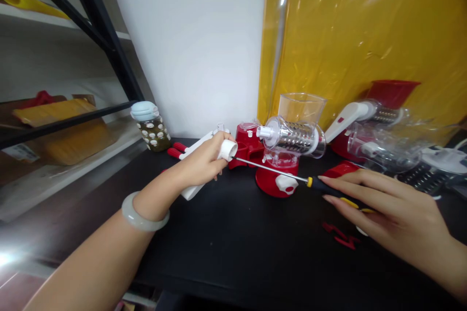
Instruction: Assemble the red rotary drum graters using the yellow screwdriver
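Observation:
My left hand (211, 155) is closed around a white crank handle (228, 149), its round hollow end turned toward the right. In my right hand (390, 209) is a screwdriver (272, 169) with a black and yellow grip, held between thumb and fingers. The screwdriver's long shaft points left, and its tip is at the rim of the round end; whether it touches is too small to tell. Behind the shaft stands a rotary grater (295, 137) with a clear hopper, a metal drum and a red base (268, 184).
Small red plastic pieces (341, 235) lie on the black table (233, 252) near my right hand. More grater parts (386, 141) crowd the right back. A bottle with a light blue lid (145, 111) stands at the left back, beside a shelf rack (116, 68).

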Motion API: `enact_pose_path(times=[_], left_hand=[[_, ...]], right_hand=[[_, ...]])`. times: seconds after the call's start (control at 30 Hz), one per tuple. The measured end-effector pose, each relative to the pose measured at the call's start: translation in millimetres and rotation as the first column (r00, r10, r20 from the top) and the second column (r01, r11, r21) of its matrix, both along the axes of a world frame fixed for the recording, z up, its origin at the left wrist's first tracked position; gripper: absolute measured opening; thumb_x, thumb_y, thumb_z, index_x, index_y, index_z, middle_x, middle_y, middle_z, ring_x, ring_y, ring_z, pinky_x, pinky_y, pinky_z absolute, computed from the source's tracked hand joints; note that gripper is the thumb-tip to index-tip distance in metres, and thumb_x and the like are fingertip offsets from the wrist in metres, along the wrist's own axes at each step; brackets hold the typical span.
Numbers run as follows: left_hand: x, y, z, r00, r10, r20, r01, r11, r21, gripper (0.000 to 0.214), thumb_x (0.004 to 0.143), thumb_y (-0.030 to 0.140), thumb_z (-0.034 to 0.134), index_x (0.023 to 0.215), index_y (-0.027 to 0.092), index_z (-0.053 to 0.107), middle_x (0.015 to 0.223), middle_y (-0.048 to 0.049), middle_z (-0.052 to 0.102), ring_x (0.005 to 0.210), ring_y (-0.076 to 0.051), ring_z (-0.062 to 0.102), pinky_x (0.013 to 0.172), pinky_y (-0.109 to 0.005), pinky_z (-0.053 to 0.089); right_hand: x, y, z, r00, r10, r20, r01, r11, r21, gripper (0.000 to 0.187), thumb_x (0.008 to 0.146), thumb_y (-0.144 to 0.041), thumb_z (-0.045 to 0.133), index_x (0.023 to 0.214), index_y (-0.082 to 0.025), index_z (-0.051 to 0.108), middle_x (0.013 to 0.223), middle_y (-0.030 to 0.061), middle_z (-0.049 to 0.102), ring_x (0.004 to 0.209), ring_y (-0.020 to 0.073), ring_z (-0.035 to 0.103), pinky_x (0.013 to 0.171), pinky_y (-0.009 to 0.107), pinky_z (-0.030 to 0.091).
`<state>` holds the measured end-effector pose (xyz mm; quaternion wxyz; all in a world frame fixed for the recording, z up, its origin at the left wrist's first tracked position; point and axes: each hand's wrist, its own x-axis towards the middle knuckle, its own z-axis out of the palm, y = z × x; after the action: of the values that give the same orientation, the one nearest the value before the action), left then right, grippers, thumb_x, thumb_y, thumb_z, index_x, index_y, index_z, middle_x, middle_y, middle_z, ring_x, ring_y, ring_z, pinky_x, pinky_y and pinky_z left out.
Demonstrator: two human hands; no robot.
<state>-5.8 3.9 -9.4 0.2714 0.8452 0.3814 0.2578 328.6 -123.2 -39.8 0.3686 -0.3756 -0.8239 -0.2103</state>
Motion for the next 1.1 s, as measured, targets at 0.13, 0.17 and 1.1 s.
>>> enact_pose_path(times=[0.13,0.17,1.1], left_hand=[[0,0,0.4,1.0,0.011,0.02,-0.011,1.0,0.02,0.033,0.085,0.013,0.05,0.115,0.025,0.042,0.085,0.0014,0.053,0.057,-0.012,0.06,0.043,-0.021,0.047],[0,0,0.8,1.0,0.016,0.027,-0.017,1.0,0.023,0.033,0.085,0.013,0.05,0.114,0.025,0.041,0.084,0.0017,0.053,0.057,-0.012,0.06,0.043,-0.021,0.047],[3,-10,12.9,0.947,0.011,0.32,0.022,0.995,-0.1,0.04,0.079,0.016,0.061,0.114,0.023,0.042,0.071,0.0059,0.057,0.052,-0.012,0.059,0.047,-0.025,0.056]], right_hand=[[-4,0,-3.0,0.996,-0.027,-0.085,0.024,0.999,-0.043,0.024,0.091,-0.025,0.063,0.115,-0.022,0.068,0.095,0.0063,0.071,0.076,0.0145,0.07,0.065,0.024,0.057],[-4,0,-3.8,0.994,-0.026,-0.107,0.02,0.998,-0.059,0.024,0.091,-0.025,0.063,0.114,-0.022,0.068,0.095,0.0061,0.071,0.075,0.0144,0.07,0.065,0.024,0.057],[-4,13,0.5,0.693,-0.325,-0.643,-0.306,0.675,-0.671,0.041,0.077,-0.058,0.072,0.093,-0.021,0.076,0.066,0.0027,0.069,0.041,0.0097,0.055,0.039,0.022,0.046]])
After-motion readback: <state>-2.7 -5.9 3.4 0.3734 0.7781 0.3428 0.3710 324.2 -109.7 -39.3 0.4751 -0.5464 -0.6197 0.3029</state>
